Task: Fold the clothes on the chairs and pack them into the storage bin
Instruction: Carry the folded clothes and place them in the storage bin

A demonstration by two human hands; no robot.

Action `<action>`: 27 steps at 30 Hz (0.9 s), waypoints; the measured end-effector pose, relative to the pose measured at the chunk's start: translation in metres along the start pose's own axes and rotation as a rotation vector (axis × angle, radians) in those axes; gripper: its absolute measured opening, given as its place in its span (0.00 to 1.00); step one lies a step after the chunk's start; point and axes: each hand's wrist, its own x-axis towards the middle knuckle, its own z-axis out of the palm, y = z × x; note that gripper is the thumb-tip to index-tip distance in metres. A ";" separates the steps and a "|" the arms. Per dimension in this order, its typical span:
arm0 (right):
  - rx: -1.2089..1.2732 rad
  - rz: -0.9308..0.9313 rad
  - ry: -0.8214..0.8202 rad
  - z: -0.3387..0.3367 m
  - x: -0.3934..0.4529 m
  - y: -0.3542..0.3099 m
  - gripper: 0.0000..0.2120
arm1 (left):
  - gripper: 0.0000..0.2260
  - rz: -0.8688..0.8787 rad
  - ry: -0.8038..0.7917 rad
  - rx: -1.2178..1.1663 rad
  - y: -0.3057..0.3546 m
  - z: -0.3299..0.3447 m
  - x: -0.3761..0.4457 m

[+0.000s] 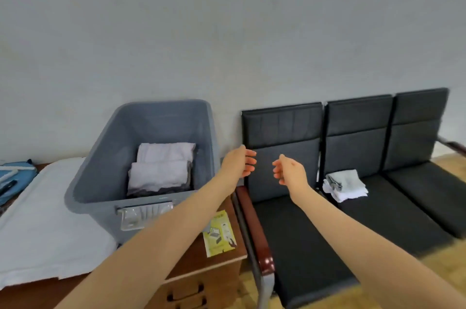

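Right of both hands (263, 166), clothes (345, 185).

Both hands up, empty, in front of the chair row; bin partly packed.

Left hand (238, 162) and right hand (290, 170) face each other with loosely curled fingers, holding nothing, near the first black padded chair (285, 157). Grey plastic storage bin (106, 157) sits on the brown wooden desk (196, 255), with two folded white cloths (161, 170) inside. Small pile of white and grey clothes (345, 184) lies on the middle seat. White sheet (42, 220) spread left of the bin, yellow leaflet (219, 233) at the desk corner.
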 end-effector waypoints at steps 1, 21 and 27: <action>-0.005 0.022 0.023 -0.018 -0.004 0.010 0.17 | 0.18 -0.017 -0.021 0.025 -0.010 0.016 -0.002; -0.002 0.299 0.298 -0.461 0.115 0.128 0.15 | 0.14 -0.219 -0.276 0.280 -0.103 0.485 0.072; 0.004 0.355 0.219 -0.520 0.204 0.132 0.14 | 0.16 -0.291 -0.172 0.273 -0.120 0.546 0.154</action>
